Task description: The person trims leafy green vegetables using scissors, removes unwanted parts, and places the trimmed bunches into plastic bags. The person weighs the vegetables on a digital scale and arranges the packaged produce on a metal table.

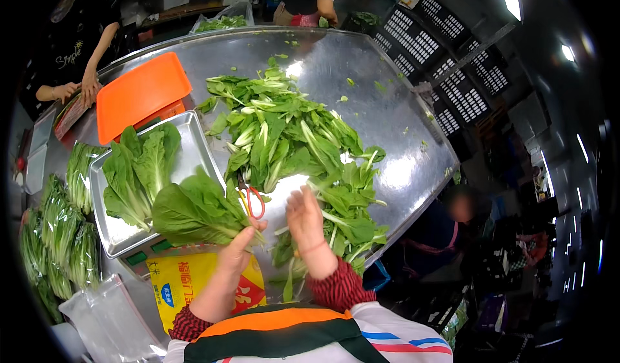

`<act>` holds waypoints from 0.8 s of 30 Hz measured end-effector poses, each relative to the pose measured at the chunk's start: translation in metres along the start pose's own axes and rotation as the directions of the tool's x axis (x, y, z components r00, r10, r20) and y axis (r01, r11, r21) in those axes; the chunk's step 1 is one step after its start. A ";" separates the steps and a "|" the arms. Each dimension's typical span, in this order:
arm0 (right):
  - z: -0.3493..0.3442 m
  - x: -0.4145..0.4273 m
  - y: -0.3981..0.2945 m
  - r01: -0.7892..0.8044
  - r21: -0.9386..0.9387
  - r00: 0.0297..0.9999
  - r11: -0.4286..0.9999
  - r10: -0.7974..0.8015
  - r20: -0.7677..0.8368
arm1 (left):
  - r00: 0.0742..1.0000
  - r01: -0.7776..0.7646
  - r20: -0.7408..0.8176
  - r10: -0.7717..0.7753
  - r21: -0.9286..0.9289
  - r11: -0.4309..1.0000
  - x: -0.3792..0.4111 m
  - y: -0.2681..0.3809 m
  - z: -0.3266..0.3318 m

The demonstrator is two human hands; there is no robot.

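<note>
My left hand (240, 244) grips the stem end of a leafy green bunch (196, 210), whose broad leaves hang over the near corner of a metal tray (196, 143). In that tray lie more large leafy greens (145, 169). Beside the loose pile of leafy greens (286, 126), my right hand (304, 213) is raised with its fingers extended and nothing visible in it. Scissors (254, 203) with red and yellow handles rest between the two hands, their blades partly under leaves.
The tray sits on what looks like a scale (140, 256). Behind it stands an orange tray (143, 94). Bagged greens (63, 222), clear plastic bags (114, 317) and a yellow printed bag (186, 276) lie left and near. A co-worker's hands (80, 92) handle a package across the steel table (339, 58).
</note>
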State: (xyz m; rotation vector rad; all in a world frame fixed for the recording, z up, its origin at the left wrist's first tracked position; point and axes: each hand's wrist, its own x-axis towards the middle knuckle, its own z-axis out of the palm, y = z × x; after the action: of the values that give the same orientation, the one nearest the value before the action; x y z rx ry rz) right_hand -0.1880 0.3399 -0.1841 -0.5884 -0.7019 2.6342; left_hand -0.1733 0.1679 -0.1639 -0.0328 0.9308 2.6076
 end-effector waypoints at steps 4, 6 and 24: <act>0.020 0.038 0.016 0.198 -0.978 0.978 0.061 -0.081 0.193 | 0.994 0.073 0.090 -0.069 -0.044 0.996 -0.005 0.022 0.014; 0.015 0.051 0.022 0.286 -0.857 0.922 -0.429 -0.122 0.369 | 0.987 0.109 0.113 -0.111 0.020 0.994 -0.006 0.017 0.012; 0.005 -0.083 -0.058 0.170 -0.951 0.789 0.257 0.542 0.287 | 0.977 0.072 0.163 -0.139 0.362 0.929 -0.010 -0.009 0.024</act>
State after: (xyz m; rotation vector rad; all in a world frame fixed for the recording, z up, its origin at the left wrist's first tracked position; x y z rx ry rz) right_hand -0.1071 0.3499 -0.1239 -0.0388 -2.7305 2.2177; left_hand -0.1586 0.1861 -0.1491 0.2444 1.2751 2.2615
